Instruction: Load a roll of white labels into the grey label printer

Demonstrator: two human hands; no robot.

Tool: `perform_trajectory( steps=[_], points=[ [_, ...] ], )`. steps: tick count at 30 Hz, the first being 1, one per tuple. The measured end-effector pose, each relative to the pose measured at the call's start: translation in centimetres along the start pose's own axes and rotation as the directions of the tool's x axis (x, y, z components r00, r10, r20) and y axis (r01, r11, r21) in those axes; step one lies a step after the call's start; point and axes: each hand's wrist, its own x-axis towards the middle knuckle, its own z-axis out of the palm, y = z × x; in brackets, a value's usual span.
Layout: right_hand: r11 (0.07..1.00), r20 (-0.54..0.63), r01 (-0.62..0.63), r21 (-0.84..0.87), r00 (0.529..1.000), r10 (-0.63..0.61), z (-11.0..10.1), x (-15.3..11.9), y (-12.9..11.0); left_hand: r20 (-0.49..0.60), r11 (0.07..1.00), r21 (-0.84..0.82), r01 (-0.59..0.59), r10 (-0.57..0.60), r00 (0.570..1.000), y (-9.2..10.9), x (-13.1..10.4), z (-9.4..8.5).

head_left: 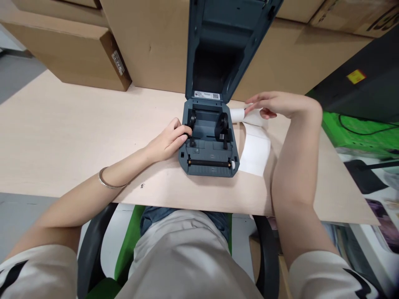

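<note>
A dark blue-grey label printer [212, 155] stands on the table with its lid [224, 25] raised. Its inner bay shows two black roll holders and nothing between them. My left hand [171, 139] rests at the printer's left edge, fingers curled over the rim. To the right of the printer lies a white paper roll [237, 115], with a loose strip of white labels [256, 149] stretching toward the table's front. My right hand [264, 104] is over the roll, fingers spread and touching or just above it; the exact contact is partly hidden.
Cardboard boxes [77, 54] line the back of the wooden table [62, 137]. A dark box with a yellow label [355, 76] and a green item [355, 135] with a black cable are at the right. Chair armrests flank my body.
</note>
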Motion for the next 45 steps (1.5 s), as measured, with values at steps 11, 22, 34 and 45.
perform_trajectory(
  steps=[11, 22, 34, 45],
  points=[
    [0.992, -0.054, -0.056, 0.114, 0.997, 0.062, 0.5, 0.8, 0.4, 0.008, 1.0, -0.008, 0.023, -0.023, 1.0, 0.5, 0.0, -0.1],
    [0.988, 0.114, 0.064, 0.144, 0.99, -0.081, 0.9, 1.7, 0.8, 0.059, 0.999, -0.039, 0.017, -0.014, 0.998, 0.3, 0.0, -0.3],
    [0.897, -0.169, 0.086, -0.433, 0.97, -0.174, 3.4, 3.9, 0.1, 0.06, 0.997, -0.062, 0.038, -0.034, 0.998, 0.5, 0.1, -0.3],
    [0.684, -0.112, 0.099, -0.723, 0.96, -0.257, 6.3, 6.2, 0.7, 0.016, 0.993, -0.079, 0.086, -0.085, 0.996, 1.7, -0.1, 0.0]
  ],
)
